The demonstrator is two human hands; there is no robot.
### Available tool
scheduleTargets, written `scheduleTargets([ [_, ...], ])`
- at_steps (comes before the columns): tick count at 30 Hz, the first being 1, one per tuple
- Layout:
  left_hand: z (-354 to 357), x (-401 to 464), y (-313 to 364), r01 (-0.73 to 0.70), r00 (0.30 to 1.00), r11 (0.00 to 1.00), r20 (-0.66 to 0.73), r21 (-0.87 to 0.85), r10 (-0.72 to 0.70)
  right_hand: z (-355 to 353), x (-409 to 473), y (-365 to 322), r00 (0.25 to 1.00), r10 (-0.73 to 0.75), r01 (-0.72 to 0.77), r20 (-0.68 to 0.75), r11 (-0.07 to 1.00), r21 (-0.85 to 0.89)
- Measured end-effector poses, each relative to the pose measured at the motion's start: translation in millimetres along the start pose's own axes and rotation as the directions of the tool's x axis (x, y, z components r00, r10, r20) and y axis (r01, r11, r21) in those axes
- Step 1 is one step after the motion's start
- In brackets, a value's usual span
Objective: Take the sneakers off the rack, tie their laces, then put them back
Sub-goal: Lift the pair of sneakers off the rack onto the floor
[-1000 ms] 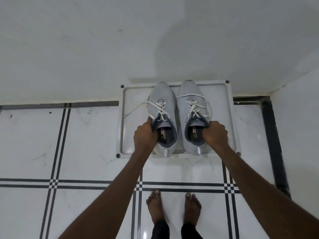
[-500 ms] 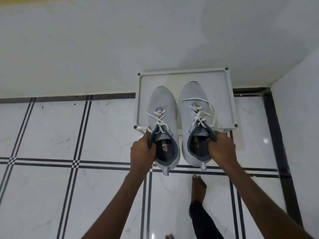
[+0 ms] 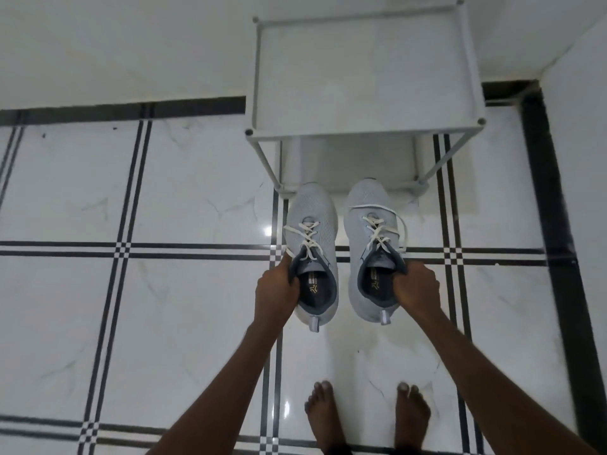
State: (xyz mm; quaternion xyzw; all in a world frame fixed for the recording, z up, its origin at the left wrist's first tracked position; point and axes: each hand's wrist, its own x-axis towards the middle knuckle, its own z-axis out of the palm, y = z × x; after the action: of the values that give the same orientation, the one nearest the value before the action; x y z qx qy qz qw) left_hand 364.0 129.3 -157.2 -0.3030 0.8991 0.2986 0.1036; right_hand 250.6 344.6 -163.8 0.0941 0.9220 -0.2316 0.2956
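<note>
While you stand barefoot on the tiled floor, your left hand grips the left sneaker by its collar, fingers curled inside the opening, and your right hand clasps the right sneaker the same way. Both sneakers sit just in front of the white rack, toes toward it, laces loose; whether their soles touch the floor is unclear.

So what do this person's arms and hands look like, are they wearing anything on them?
Nothing is worn: the left hand and right hand are bare, no gloves, rings, watch or bracelets visible. Both forearms are bare too, with no sleeves in view.
</note>
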Motion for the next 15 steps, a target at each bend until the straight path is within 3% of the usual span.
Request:
scheduleTargets([
  [8, 181.8, 72.4, -86.1, -0.024, 1.000, 1.000, 0.008, 0.015, 0.024, 136.7, 120.0, 68.6, 0.999, 0.013, -0.014, -0.042, 0.999, -0.034],
  [15, 256.7, 122.4, -136.2, -0.094, 0.995, 0.994, -0.016, 0.062, 0.095, 202.4, 187.4, 103.3, 0.998, 0.012, -0.012, -0.068, 1.000, -0.011],
])
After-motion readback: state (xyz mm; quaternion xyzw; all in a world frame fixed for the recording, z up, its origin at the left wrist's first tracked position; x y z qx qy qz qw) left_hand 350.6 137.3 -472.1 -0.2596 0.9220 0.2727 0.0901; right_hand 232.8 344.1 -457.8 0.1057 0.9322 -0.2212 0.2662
